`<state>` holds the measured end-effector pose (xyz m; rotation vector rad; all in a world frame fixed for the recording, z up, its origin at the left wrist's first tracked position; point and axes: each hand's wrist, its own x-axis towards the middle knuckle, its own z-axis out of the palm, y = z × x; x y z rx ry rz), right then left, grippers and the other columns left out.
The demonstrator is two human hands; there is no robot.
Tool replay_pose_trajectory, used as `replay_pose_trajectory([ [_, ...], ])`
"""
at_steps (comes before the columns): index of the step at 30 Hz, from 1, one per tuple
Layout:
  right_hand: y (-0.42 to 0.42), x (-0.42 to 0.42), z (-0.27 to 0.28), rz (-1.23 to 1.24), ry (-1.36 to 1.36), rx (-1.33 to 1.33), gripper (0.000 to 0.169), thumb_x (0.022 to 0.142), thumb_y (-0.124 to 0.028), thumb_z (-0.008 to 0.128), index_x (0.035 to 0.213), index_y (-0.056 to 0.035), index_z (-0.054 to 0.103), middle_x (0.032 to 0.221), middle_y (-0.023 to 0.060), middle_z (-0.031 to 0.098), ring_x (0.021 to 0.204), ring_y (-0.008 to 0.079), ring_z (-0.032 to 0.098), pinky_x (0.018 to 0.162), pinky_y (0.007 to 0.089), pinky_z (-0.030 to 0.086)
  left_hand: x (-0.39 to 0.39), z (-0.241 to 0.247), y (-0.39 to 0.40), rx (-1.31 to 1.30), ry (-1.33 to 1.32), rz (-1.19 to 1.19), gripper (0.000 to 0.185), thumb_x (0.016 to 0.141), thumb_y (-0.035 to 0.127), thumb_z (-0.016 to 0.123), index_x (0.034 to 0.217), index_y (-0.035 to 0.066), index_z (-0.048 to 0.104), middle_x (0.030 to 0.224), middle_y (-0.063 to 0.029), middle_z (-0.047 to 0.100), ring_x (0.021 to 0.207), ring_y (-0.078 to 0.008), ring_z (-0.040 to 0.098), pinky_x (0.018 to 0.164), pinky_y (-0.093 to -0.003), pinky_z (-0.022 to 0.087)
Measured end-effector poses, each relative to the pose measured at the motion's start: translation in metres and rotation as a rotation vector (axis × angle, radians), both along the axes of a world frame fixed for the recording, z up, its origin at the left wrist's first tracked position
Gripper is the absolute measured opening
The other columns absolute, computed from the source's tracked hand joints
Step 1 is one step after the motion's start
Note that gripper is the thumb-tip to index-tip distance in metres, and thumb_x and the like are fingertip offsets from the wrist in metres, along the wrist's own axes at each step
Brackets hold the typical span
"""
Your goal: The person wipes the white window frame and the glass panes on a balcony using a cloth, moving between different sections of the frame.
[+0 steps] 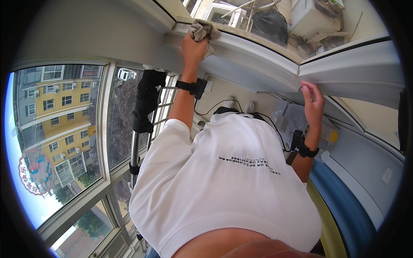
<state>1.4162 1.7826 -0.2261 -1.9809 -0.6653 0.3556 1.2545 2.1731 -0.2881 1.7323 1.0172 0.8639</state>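
My left hand (194, 50) grips a crumpled grey-brown cloth (202, 31). It presses the cloth on the white window frame (258, 48) near a corner, and part of the cloth hangs below the fingers. My right hand (312, 96) holds nothing. Its fingers are loosely bent and apart, close under the joint where two lengths of the frame meet. Whether the fingertips touch the frame, I cannot tell. Each wrist wears a black strap with a small box.
Beyond the glass are a black plastic bag (269, 25), a white foam box (222, 14) and clutter. On the left, a black-wrapped metal pole (143, 103) stands by glazed windows (61, 113). Cables (209, 113) hang before my body. Plastic-wrapped items (290, 119) lie at the right.
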Motion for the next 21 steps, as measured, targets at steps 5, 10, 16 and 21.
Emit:
replay_pose_trajectory([
  [5,0.0,-0.006,-0.001,-0.001,0.065,0.025,0.021,0.102,-0.017,0.061,0.114,-0.0017,0.07,0.104,0.0057,0.072,0.095,0.0124,0.065,0.089,0.028,0.049,0.03,0.017,-0.08,0.061,0.047,-0.187,0.028,0.08,0.016,0.077,0.104,0.004,0.067,0.093,-0.0239,0.071,0.097,-0.0478,0.063,0.08,-0.0434,0.054],
  [10,-0.013,0.002,0.004,-0.063,0.093,0.07,0.023,0.103,-0.017,0.06,0.116,-0.0007,0.068,0.107,0.0068,0.072,0.095,0.014,0.065,0.09,0.0286,0.05,0.014,0.014,-0.039,0.133,0.083,-0.117,0.025,0.082,0.017,0.076,0.102,0.004,0.069,0.092,-0.0218,0.073,0.09,-0.0404,0.071,0.077,-0.0424,0.054],
  [16,-0.037,-0.003,-0.004,-0.15,0.158,0.075,0.023,0.104,-0.016,0.058,0.117,0.0002,0.068,0.108,0.009,0.071,0.096,0.0155,0.064,0.09,0.0296,0.05,-0.016,-0.003,0.022,0.159,0.041,0.149,0.03,0.085,0.02,0.077,0.101,-0.004,0.07,0.094,-0.0166,0.076,0.09,-0.0233,0.074,0.078,-0.0376,0.054],
  [21,-0.031,-0.02,-0.022,-0.021,0.245,0.081,0.024,0.104,-0.015,0.056,0.118,0.002,0.066,0.106,0.0099,0.07,0.094,0.0153,0.063,0.088,0.0297,0.05,0.017,0.006,-0.077,0.051,-0.004,-0.154,0.027,0.08,0.01,0.066,0.107,0.005,0.063,0.089,-0.0228,0.07,0.088,-0.0486,0.063,0.076,-0.0509,0.053],
])
